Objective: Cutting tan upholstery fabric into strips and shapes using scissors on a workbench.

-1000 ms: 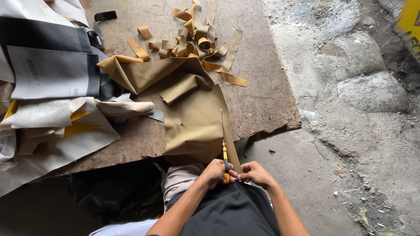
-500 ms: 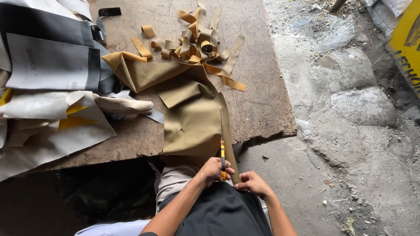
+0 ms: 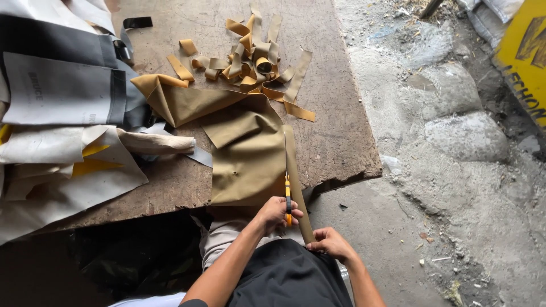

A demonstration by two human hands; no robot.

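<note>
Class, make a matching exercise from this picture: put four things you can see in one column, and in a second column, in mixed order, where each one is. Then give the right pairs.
Things:
1. Yellow-handled scissors
2. Heap of curled tan offcut strips
3. Long tan strip being cut free
4. Stack of white, grey and yellow sheets

Places:
A. At the far end of the wooden board
B. On the board's left side
C. In the left hand
D. Its near end pinched by the right hand

Pairs: 1-C, 2-A, 3-D, 4-B
</note>
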